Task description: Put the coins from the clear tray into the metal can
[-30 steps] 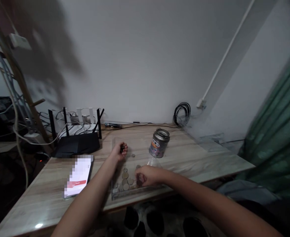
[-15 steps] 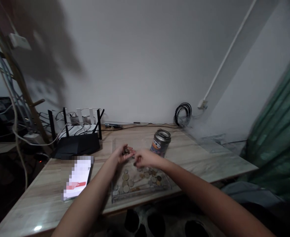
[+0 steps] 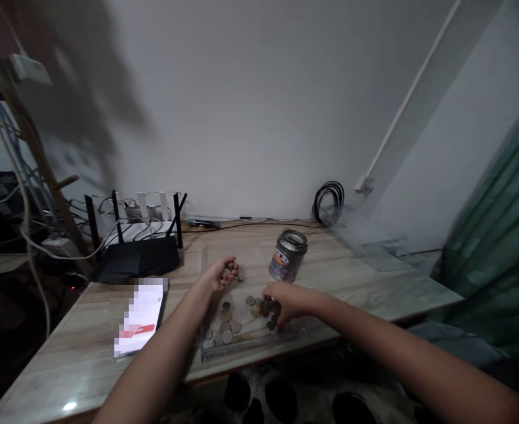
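Observation:
Several coins lie in a clear shallow tray (image 3: 259, 346) on the wood-patterned table. My left hand (image 3: 224, 274) is turned palm up over the tray's left part, its fingers curled round some coins. At the tray's right side, my right hand (image 3: 281, 303) reaches down with bent, parted fingers over a cluster of coins (image 3: 254, 310); its fingertips touch them and partly hide them. Another group of coins (image 3: 226, 325) rests at the tray's left front. A round metal tin (image 3: 288, 256) with a printed label stands upright just behind my right hand.
A phone (image 3: 142, 315) with a lit screen lies at the left, in front of a black router (image 3: 139, 259) with upright antennas. Along the wall are cables and a black cable coil (image 3: 328, 202). A green curtain (image 3: 498, 247) hangs at the right.
My right hand has moved away from my left hand, to the right and toward me, down onto the coins. My left hand has stayed nearly in place, with its fingers more curled.

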`<state>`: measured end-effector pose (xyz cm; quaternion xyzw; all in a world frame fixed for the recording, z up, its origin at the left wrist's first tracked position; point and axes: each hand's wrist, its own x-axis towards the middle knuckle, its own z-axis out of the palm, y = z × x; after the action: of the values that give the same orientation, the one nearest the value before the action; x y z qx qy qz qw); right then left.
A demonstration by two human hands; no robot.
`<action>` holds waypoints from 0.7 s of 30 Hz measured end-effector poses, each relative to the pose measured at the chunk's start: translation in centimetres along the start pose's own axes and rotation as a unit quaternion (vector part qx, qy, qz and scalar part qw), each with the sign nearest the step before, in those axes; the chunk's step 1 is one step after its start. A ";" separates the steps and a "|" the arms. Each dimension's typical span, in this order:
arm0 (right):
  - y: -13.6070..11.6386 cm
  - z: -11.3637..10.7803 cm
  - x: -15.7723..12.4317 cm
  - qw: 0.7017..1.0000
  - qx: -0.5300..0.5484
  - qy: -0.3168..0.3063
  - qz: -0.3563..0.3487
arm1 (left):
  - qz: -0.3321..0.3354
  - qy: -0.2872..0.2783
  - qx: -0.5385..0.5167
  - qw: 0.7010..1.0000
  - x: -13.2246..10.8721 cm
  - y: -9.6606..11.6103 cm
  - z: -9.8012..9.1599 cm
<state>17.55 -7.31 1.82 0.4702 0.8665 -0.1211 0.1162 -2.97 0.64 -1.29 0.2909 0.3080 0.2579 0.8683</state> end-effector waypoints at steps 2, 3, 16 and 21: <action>0.1 1.2 -0.6 1.000 0.000 0.007 0.008 | 0.005 -0.011 0.000 1.000 -0.1 0.0 0.1; 0.0 1.5 -0.8 1.000 0.004 0.010 0.014 | 0.007 -0.015 -0.001 1.000 -0.1 0.0 0.1; -1.9 1.0 -0.1 0.991 0.066 0.117 0.019 | 0.029 -0.004 -0.029 0.999 -0.3 0.0 0.4; -5.0 0.1 3.7 0.947 0.076 0.308 0.054 | 0.032 0.033 -0.122 0.992 -0.5 -0.1 0.6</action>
<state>11.41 -7.08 1.06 0.5379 0.8216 -0.0292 -0.1863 -2.83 0.02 -0.80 0.1839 0.2938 0.3302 0.8779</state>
